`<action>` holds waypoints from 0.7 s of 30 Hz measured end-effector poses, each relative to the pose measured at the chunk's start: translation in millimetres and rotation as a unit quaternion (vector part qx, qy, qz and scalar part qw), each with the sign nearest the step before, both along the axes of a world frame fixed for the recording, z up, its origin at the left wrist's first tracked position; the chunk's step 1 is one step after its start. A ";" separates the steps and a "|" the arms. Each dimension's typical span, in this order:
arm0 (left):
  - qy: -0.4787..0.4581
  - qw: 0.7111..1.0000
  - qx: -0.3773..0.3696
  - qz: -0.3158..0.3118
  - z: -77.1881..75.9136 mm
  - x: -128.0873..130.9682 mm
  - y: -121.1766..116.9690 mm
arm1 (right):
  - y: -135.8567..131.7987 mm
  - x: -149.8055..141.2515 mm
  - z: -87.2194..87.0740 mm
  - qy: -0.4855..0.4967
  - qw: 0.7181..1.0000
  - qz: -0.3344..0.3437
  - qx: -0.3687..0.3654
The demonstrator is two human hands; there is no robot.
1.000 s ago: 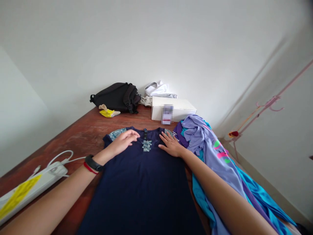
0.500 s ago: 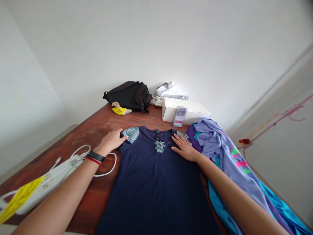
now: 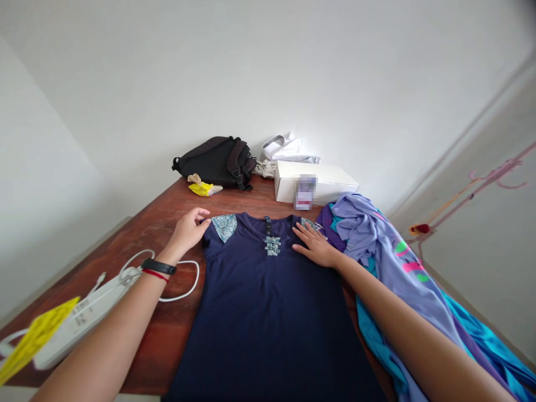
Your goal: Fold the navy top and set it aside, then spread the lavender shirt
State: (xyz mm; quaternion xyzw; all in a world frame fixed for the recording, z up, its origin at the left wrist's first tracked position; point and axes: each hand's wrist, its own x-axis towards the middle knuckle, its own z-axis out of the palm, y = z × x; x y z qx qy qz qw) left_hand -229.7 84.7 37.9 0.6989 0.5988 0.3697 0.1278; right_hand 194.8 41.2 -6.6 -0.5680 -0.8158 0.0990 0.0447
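A navy blue T-shirt (image 3: 272,318) lies spread out, with patterned pale-blue shoulder patches and small ruffled bows below its neckline. At the tip of its left sleeve is my left hand (image 3: 191,228), thumb and forefinger apart, with no cloth visible between them. I cannot tell whether the thumb touches the sleeve. My right hand (image 3: 316,245) rests flat on the shirt by the right shoulder, fingers spread, partly covering the patch there.
The shirt is on a reddish-brown wooden table (image 3: 163,206). Left of it lie a white power strip (image 3: 90,312) and cable. At the back are a black backpack (image 3: 213,162), a yellow packet (image 3: 201,188) and a white box (image 3: 335,181). Purple and turquoise clothes (image 3: 377,257) are heaped right.
My left hand has moved slightly outward and up from the sleeve, its thumb leaving the patterned patch's edge. The sleeve lies more spread out. My right hand stays on the shirt.
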 end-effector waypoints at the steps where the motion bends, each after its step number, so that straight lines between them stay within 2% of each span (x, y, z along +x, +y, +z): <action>1: -0.011 1.000 -0.001 0.002 -1.5 -0.7 1.3 | -0.1 0.0 0.2 -0.001 1.000 0.000 0.000; 7: -0.061 0.997 -0.042 0.034 -11.7 -1.1 3.0 | 0.1 1.2 -2.1 0.003 1.000 0.005 0.011; 9: -0.015 0.998 -0.031 0.055 -10.5 -2.2 0.5 | -0.1 1.3 -2.3 0.009 1.000 0.002 0.009; 11: 0.083 0.993 -0.014 0.077 -6.5 -4.8 -2.9 | -0.8 0.9 -1.4 0.016 1.000 -0.002 0.008; 12: 0.131 0.988 -0.035 0.079 -4.0 -6.3 -4.5 | -1.3 0.4 -0.5 0.019 1.000 -0.003 0.007; 14: 0.189 0.969 -0.150 0.054 0.4 -8.9 -7.0 | -2.4 -0.6 1.7 0.025 1.000 -0.005 0.002; 16: 0.198 0.941 -0.276 0.011 3.2 -9.5 -8.5 | -3.3 -1.4 3.6 0.030 1.000 -0.006 -0.003; 17: 0.193 0.932 -0.306 -0.005 4.0 -8.8 -9.1 | -3.5 -1.7 4.2 0.033 0.999 -0.007 -0.005; 19: 0.186 0.936 -0.299 -0.022 5.5 -5.7 -10.8 | -3.5 -1.9 4.6 0.040 0.999 -0.009 -0.004; 21: 0.185 0.949 -0.254 -0.039 8.1 -0.9 -13.3 | -3.2 -1.8 4.2 0.045 0.999 -0.010 -0.004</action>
